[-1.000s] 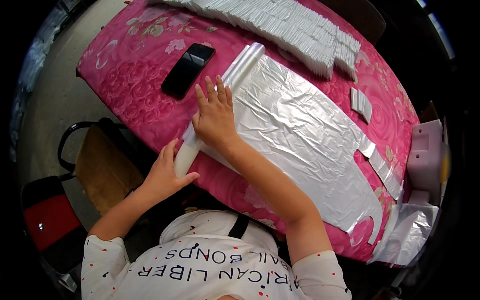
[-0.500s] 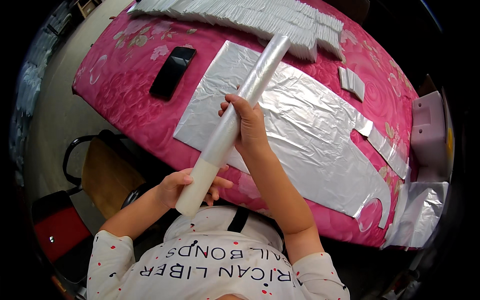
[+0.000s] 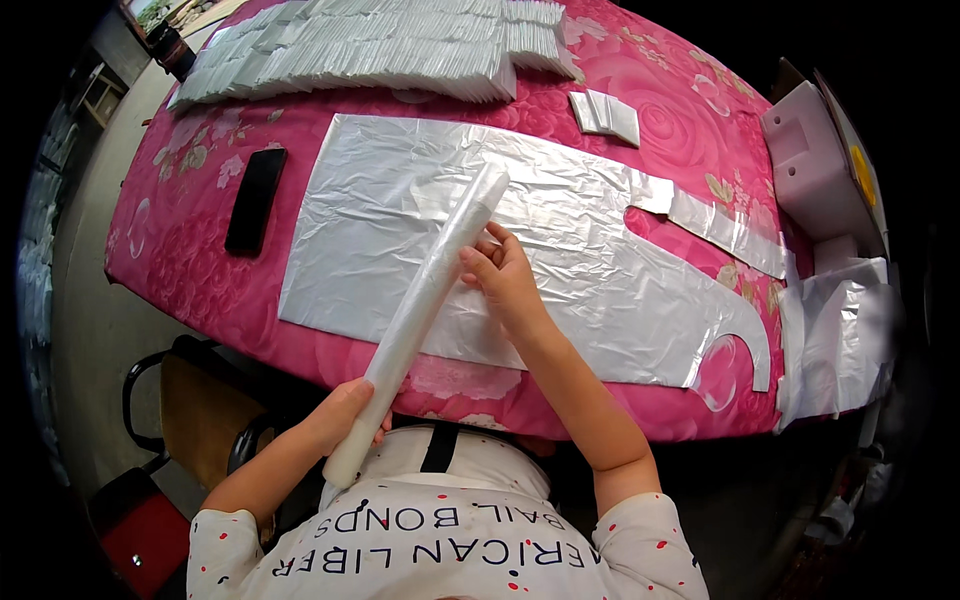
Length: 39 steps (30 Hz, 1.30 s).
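A long tube-shaped roll of clear plastic film [image 3: 425, 300] slants from my lap up over the table's near edge. My left hand [image 3: 350, 412] is wrapped round its lower end. Beside the upper part of the roll, my right hand [image 3: 507, 285] has its thumb and fingers bent together in a loose pinch. Its thumb tip is right at the roll's edge; whether it holds a bit of film cannot be made out. Under the roll's upper half, a silvery-white plastic sheet with cut-out curves, shaped like an apron [image 3: 600, 310], lies flat on the table.
A pink floral tablecloth [image 3: 200, 270] covers the table. Rows of folded white packets [image 3: 370, 55] stand along the far side, with a few packets [image 3: 605, 117] apart. A black phone [image 3: 256, 202] lies left. At right are a white foam box [image 3: 815, 160] and plastic sheets [image 3: 835, 335]. Chairs [image 3: 205, 415] stand lower left.
The roll's upper end has come down and toward me. My right hand has let go of its grip round the roll and sits beside it; my left hand has moved lower.
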### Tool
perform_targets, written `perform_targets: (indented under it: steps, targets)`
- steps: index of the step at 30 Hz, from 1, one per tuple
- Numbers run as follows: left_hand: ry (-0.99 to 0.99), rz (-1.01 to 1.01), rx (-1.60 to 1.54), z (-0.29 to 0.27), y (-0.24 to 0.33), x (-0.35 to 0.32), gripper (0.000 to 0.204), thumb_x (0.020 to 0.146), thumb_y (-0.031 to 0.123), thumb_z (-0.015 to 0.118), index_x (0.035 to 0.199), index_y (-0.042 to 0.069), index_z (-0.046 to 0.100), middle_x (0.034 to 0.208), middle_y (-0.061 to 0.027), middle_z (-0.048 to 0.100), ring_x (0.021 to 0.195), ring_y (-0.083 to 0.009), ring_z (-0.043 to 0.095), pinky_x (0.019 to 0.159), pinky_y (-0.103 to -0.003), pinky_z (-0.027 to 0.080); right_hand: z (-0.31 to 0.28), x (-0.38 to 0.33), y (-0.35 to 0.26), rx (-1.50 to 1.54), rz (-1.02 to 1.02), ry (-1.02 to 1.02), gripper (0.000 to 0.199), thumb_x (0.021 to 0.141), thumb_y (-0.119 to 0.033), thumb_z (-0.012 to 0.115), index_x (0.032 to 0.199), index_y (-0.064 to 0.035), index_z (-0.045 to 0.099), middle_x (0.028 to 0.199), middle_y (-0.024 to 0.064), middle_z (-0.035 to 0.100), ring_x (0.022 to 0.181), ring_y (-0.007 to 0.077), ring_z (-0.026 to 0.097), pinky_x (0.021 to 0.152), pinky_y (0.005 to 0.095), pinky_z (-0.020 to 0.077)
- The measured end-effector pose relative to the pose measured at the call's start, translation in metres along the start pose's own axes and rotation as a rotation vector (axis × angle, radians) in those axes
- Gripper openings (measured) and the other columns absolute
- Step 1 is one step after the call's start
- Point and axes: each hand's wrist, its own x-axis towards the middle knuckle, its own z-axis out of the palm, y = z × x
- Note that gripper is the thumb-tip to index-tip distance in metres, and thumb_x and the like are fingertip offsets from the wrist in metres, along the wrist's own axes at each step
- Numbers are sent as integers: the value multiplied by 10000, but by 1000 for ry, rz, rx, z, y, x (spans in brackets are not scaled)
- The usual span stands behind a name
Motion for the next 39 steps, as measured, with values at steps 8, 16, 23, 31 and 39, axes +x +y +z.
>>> perform_targets:
  steps: [8, 16, 23, 31, 39]
  targets:
    - [-29, -39, 149, -25, -38, -14, 322, 897, 330, 524, 1037, 44, 477, 772, -55, 570, 614, -115, 559, 588, -273, 488, -76, 36, -38, -285, -69, 61, 394, 844, -253, 598, 1128, 13, 540, 979, 67, 604, 809, 111, 581, 667, 228, 465]
    - [-48, -8, 163, -24, -34, -19, 333, 879, 317, 559, 1060, 52, 473, 791, -49, 570, 641, -103, 552, 609, -274, 488, -50, 41, -49, -558, 39, -159, 259, 851, -240, 607, 979, -16, 628, 829, 20, 617, 675, 52, 516, 599, 190, 410]
    - [2, 12, 188, -19, -32, -19, 369, 865, 267, 574, 1128, 39, 452, 812, -63, 582, 639, -106, 554, 618, -273, 486, -53, 43, -52, -682, 46, -215, 180, 827, -189, 652, 859, -13, 632, 687, -17, 564, 588, 43, 481, 523, 197, 390]
    - [-49, -87, 335, -25, -21, -35, 495, 823, 207, 628, 1234, 17, 429, 981, -101, 600, 868, -153, 581, 761, -291, 482, -179, 73, -82, -745, -189, 310, 197, 847, -173, 605, 862, 22, 631, 652, -2, 564, 591, 58, 479, 551, 224, 394]
    - [-380, -277, 605, -53, 28, -43, 529, 770, 231, 715, 1203, -3, 522, 1082, -78, 603, 1011, -159, 544, 902, -290, 416, -244, 67, -97, -827, -441, 436, 194, 863, -164, 584, 911, 16, 639, 764, 15, 630, 678, 71, 535, 640, 224, 433]
